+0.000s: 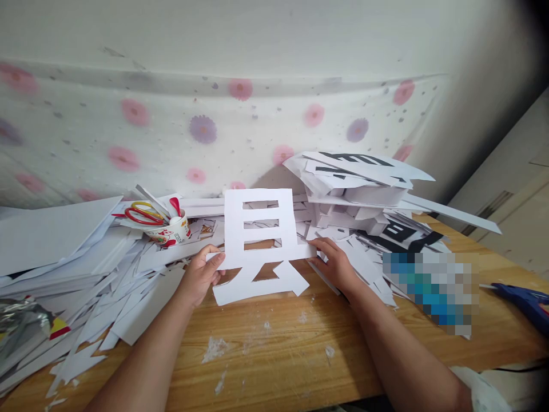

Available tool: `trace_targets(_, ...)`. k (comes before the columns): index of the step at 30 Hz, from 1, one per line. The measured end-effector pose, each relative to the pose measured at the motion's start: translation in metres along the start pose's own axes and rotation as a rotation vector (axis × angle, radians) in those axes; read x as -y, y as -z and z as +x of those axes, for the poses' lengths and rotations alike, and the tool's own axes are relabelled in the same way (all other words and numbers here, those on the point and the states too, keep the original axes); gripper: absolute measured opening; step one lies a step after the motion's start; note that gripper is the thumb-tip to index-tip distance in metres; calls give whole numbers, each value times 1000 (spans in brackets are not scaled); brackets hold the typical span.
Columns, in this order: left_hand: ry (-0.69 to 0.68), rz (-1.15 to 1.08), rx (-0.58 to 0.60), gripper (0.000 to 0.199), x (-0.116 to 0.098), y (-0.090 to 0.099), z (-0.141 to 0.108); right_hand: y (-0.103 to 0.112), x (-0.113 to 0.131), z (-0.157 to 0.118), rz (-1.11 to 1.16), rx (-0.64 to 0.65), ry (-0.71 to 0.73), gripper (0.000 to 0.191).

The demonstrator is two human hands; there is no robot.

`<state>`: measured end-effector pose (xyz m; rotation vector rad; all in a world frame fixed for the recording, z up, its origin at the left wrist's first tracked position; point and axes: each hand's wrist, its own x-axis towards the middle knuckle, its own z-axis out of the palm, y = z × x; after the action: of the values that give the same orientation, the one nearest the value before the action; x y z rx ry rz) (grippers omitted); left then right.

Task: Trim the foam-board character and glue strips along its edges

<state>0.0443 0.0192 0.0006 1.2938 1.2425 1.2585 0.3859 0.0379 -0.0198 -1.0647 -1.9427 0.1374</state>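
A white foam-board cutout [259, 229], shaped like a Chinese character with three rectangular slots in its upper part, stands tilted up above the table. My left hand [205, 272] pinches the left end of its long horizontal bar, thumb in front. At the bar's right end, my right hand [333, 260] is closed on the board with the fingertips at its edge. The lower strokes of the cutout hang just over the wood. Through its slots, white scraps and a bit of table show.
Scraps of white board [128, 292] cover the left. A paper cup [169, 232] holds scissors [146, 213] and a red-handled tool. Stacked white pieces with black shapes [355, 177] stand back right. A blue glue gun [523, 300] lies far right on the wooden table [274, 366]; a blurred patch is beside it.
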Motion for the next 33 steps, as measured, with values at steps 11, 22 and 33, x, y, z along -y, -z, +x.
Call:
trace_targets(11, -10, -51, 8, 34, -6, 0, -2, -4, 8, 1, 180, -38, -221, 42)
trace_targets(22, -4, 54, -18, 32, -4, 2, 0, 2, 14, 5, 371, -65, -295, 40)
trace_targets(33, -17, 52, -21, 37, -1, 6, 4, -2, 14, 5, 709, -75, -375, 47)
